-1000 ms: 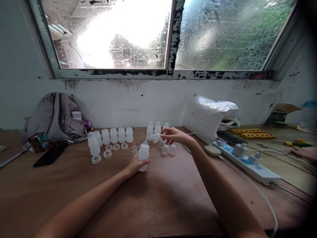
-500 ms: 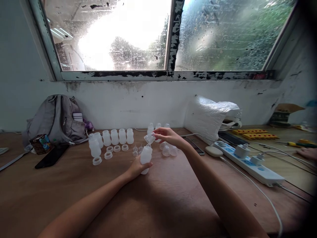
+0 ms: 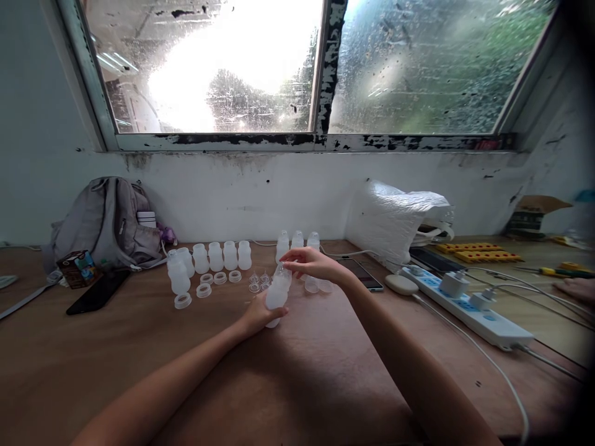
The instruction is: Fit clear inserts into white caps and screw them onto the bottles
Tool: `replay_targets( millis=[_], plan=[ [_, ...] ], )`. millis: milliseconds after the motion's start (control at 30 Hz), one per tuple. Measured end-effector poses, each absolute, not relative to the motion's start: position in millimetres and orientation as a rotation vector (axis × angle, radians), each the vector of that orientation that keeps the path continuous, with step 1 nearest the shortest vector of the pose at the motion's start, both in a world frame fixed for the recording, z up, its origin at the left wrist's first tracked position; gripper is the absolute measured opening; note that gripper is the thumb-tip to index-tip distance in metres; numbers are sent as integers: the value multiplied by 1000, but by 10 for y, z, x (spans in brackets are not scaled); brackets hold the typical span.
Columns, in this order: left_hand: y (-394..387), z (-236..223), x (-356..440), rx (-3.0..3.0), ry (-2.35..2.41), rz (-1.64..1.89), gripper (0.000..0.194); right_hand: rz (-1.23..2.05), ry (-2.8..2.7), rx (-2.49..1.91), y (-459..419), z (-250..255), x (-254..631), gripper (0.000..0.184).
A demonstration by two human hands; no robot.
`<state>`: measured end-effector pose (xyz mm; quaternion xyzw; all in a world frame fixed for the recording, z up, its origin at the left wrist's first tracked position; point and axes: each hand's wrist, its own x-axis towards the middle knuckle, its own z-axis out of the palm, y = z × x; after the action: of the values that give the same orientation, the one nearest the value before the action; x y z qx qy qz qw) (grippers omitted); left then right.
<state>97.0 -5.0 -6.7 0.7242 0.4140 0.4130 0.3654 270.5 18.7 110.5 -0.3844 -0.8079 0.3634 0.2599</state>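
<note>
My left hand is wrapped around a frosted white baby bottle, which tilts a little to the right over the table. At its top, my right hand pinches a clear domed bottle cap that sits over the teat end. Left of the bottle lie several clear teats and white screw rings. Behind them stands a row of open bottles. Capped bottles stand behind my right hand, which partly hides them. More clear caps lie under my right wrist.
A grey backpack, a small carton and a black phone are on the left. To the right are another phone, a round white pad, a power strip with cables, and a silver padded bag. Another person's hand rests at the far right.
My right hand has lowered the clear cap from above the bottle onto its top. The bottle now leans more to the right in my left hand.
</note>
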Motion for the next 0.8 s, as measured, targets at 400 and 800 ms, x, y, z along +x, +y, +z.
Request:
replay_targets(
  millis=[400,800],
  plan=[
    [-35,-89,974,1767,1009,1052,32,1126,-2118,-1017,218,1052,2700,31],
    [-113,-108,929,1818,1101,1136,28,1236,-2088,-974,222,1004,2644,32]
  ],
)
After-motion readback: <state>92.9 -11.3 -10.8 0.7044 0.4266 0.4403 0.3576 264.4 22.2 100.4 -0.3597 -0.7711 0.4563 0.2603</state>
